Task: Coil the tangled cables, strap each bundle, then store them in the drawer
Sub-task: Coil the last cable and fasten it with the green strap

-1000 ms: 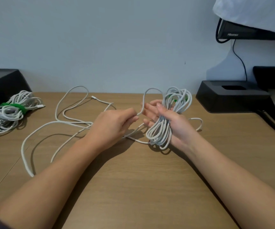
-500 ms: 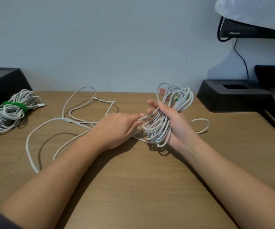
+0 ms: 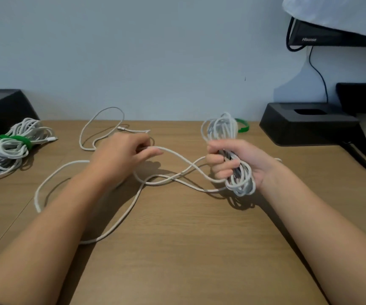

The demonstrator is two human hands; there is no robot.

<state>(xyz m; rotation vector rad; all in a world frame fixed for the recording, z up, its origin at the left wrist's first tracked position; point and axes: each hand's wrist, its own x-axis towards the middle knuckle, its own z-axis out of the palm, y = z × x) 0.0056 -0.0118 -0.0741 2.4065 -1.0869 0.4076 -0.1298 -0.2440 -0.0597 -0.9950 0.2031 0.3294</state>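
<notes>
At far left, a finished cable bundle (image 3: 6,153) lies on the wooden table (image 3: 177,249), bound by a green strap (image 3: 14,139). Next, the loose white cable (image 3: 109,108) spreads over the table in wide loops. The left hand (image 3: 125,155) has its fingers curled and pinches one strand of it. The right hand (image 3: 232,166) grips tightly a half-made coil (image 3: 224,128), held upright above the table. Just behind the coil lies a second green strap (image 3: 243,128), then a black stand (image 3: 305,126).

1. White all over: the cable coil (image 3: 221,128) and the loose cable (image 3: 111,107).
2. Left bundle (image 3: 1,157), white too, banded by a bright green strap (image 3: 14,139).
3. Second strap (image 3: 243,127), same green.
4. Desk (image 3: 177,249), brown wood grain; stand (image 3: 305,126), black.
</notes>
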